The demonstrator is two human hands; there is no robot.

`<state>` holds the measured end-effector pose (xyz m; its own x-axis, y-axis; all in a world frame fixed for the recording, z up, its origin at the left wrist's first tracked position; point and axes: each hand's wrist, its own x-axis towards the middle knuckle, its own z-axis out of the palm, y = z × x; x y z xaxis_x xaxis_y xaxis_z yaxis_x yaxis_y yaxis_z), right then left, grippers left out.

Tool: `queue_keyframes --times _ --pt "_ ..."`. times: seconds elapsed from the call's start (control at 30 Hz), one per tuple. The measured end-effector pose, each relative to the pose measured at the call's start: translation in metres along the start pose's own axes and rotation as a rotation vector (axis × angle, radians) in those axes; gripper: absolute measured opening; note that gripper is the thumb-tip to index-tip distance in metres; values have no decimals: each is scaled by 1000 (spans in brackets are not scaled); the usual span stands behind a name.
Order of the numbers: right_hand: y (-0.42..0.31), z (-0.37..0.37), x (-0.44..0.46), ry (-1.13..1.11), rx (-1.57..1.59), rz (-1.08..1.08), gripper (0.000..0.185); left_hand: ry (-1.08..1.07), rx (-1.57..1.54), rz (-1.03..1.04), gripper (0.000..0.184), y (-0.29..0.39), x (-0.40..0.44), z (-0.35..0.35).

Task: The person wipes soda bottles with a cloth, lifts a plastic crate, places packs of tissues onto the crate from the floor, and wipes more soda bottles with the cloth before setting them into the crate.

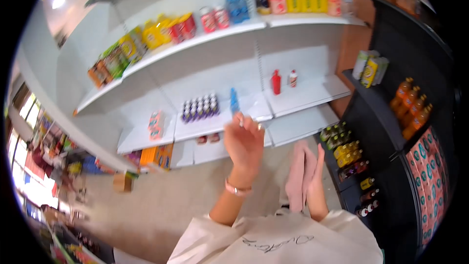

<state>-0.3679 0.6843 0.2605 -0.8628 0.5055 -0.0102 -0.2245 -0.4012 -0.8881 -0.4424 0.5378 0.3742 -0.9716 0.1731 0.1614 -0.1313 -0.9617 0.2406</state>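
Observation:
My left hand (245, 142), wearing a bracelet and a ring, is raised before the lower white shelf. Its fingers are partly curled and apart, with the fingertips just below a blue bottle (234, 99) in view; contact cannot be made out. Lower right, my right hand (316, 186) has its fingers stretched upward, beside a long pink cloth-like shape (296, 176). Whether it touches the pink shape is unclear. Left of the blue bottle stands a block of small purple bottles with white tops (201, 108). A red bottle (276, 82) and a smaller white-and-red bottle (293, 78) stand to the right.
The upper white shelf (195, 40) holds yellow, red and blue packs and bottles. Pink-and-white packs (155, 125) lie on the lower shelf. Dark shelving (378, 110) with orange bottles (410, 105) stands at right. A cardboard box (122, 183) is on the floor at left.

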Motion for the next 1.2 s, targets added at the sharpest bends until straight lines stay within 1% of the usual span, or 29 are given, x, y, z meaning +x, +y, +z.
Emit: queue_keyframes --times 0.03,0.07,0.1,0.13,0.17,0.2,0.23,0.27,0.3,0.33,0.4,0.43,0.5,0.53,0.57,0.6,0.63,0.67,0.73,0.77,0.87,0.9,0.93,0.97,1.03,1.1,1.13,1.17,1.2 --pt "-15 -5 7 120 225 125 25 -111 233 -5 13 -22 7 -20" --pt "-22 -26 19 100 371 306 27 -230 461 4 18 -46 16 -46" --pt "-29 -47 31 104 514 492 29 -312 699 -61 22 -70 22 -72" --pt "-10 -74 33 75 531 436 27 -365 865 -156 26 -88 19 -82" --pt "-14 -84 35 93 375 347 25 -437 1034 -245 32 -107 17 -92" --pt "-18 -94 39 121 221 259 24 -494 1067 -383 35 -125 15 -105" --pt "-15 -111 48 68 220 281 22 -557 1106 -518 39 -144 13 -117" --pt "-14 -127 59 21 222 303 20 -596 1057 -657 41 -162 18 -127" --pt "-23 -132 68 67 174 319 12 -632 1013 -796 42 -181 24 -137" --pt "-20 -150 78 91 96 357 15 -633 949 -921 41 -196 29 -134" --pt "-31 -174 102 27 -135 247 22 -552 992 -850 33 -232 49 -151" --pt "-41 -180 115 19 -139 214 23 -507 1010 -813 29 -249 62 -153" --pt "-65 -196 134 7 -170 174 27 -603 1076 -784 20 -282 95 -144" --pt "-65 -207 140 59 -164 128 28 -624 1107 -773 17 -288 102 -142" --pt "-61 -220 154 101 -165 83 30 -730 1204 -734 17 -299 118 -138" --pt "-61 -227 169 134 -167 33 31 -766 1306 -650 18 -312 131 -130" --pt "-79 -214 178 216 -136 -55 25 -798 1412 -560 19 -323 143 -122" --pt "-74 -219 188 338 -170 -172 22 -829 1521 -463 20 -332 154 -115" --pt "-47 -232 212 596 -225 -409 17 -830 1527 -294 24 -358 173 -106" --pt "-35 -238 219 674 -246 -406 8 -845 1528 -207 25 -371 183 -103" --pt "-21 -243 233 437 -117 -125 15 -961 1572 -206 27 -408 191 -98" --pt "-18 -243 242 455 12 30 14 -1052 1499 -164 27 -416 185 -80" --pt "-14 -243 247 500 144 44 14 -1118 1567 -277 26 -423 180 -74" --pt "-13 -245 255 539 269 46 16 -1228 1518 -320 29 -439 174 -88" --pt "12 -276 277 561 468 8 33 -1440 1424 -415 32 -463 177 -88" --pt "16 -300 292 587 664 -29 48 -1634 1326 -532 35 -475 176 -53" --pt "7 -310 290 604 758 -38 55 -1569 1193 -705 38 -487 184 -55" --pt "-1 -315 291 619 859 -50 62 -1544 1165 -770 33 -500 196 -54" --pt "-14 -316 297 659 882 -137 63 -1525 1139 -832 29 -518 211 -51"
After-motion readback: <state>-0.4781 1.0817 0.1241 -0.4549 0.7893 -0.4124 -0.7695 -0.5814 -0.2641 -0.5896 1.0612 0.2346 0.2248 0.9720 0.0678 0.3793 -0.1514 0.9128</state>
